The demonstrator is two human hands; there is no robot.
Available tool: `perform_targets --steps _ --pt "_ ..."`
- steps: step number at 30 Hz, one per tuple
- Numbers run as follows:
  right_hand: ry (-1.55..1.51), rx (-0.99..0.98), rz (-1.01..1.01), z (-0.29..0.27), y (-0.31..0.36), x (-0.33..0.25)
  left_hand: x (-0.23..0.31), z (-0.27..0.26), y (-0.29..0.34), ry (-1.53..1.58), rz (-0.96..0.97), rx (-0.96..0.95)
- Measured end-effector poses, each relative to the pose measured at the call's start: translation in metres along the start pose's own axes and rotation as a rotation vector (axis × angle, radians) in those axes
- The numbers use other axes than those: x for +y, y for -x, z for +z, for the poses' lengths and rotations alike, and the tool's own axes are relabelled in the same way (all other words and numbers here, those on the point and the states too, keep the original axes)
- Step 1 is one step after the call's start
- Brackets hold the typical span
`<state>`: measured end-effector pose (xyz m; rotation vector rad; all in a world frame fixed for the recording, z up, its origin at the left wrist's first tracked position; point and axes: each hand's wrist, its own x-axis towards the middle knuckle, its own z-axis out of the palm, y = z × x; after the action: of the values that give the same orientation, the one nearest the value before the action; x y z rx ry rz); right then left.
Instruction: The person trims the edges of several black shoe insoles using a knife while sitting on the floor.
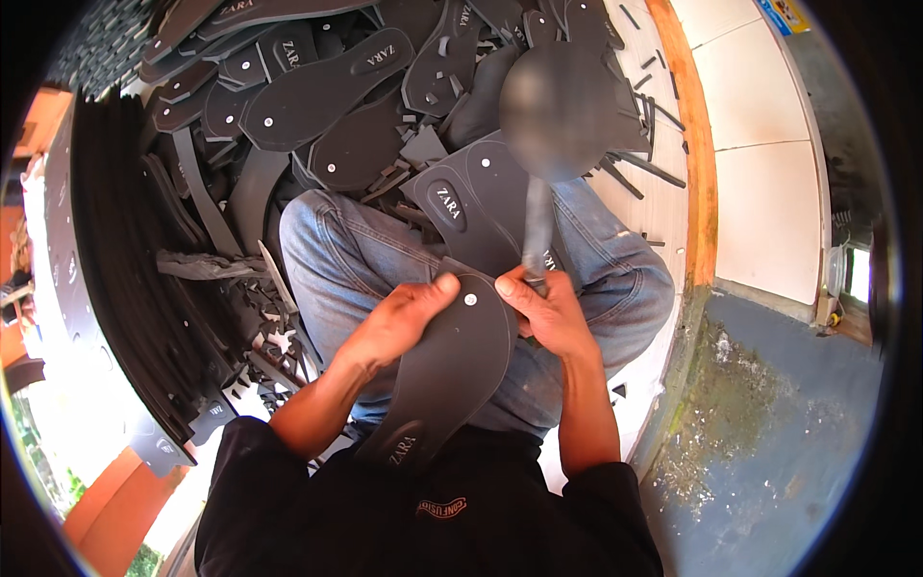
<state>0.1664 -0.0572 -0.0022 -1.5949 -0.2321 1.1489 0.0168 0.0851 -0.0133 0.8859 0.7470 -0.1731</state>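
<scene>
Tiled floor [760, 96] w/ an orange-brown border strip [694, 144] runs along the right; lower right is a stained grey-blue concrete patch [769, 423]. Person sits in jeans [356, 260], legs out front, dark shirt at the bottom edge. Ahead lies a big heap of black sandal soles [317, 96], many w/ a small pale dot near the toe, plus black offcut strips [207, 264] at left. Stacked black sheets [106, 250] curve along the left rim.

One black sole [452, 365] rests lengthwise on the lap, toe end pointing away. Left hand [399, 322]: fingers curled, thumb pressed on the sole's upper left edge, pinching it. Right hand [548, 313]: fingers closed around a thin handle [536, 226], which rises to a blurred round head [558, 106]; thumb sits at the sole's upper right edge. Another sole [481, 207] lies on the knees just beyond, partly under the held one.
</scene>
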Motion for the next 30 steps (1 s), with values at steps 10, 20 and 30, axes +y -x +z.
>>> perform_targets --steps 10,20,30 --pt "-0.229 0.481 -0.494 0.005 0.005 -0.005 -0.066 0.054 -0.052 -0.021 0.672 -0.260" --pt "0.223 0.611 -0.443 -0.017 0.014 0.025 -0.032 0.103 -0.052 0.600 0.221 0.080" --pt "0.812 0.685 -0.208 -0.021 0.027 0.057 -0.018 0.101 -0.065 0.673 0.178 0.085"
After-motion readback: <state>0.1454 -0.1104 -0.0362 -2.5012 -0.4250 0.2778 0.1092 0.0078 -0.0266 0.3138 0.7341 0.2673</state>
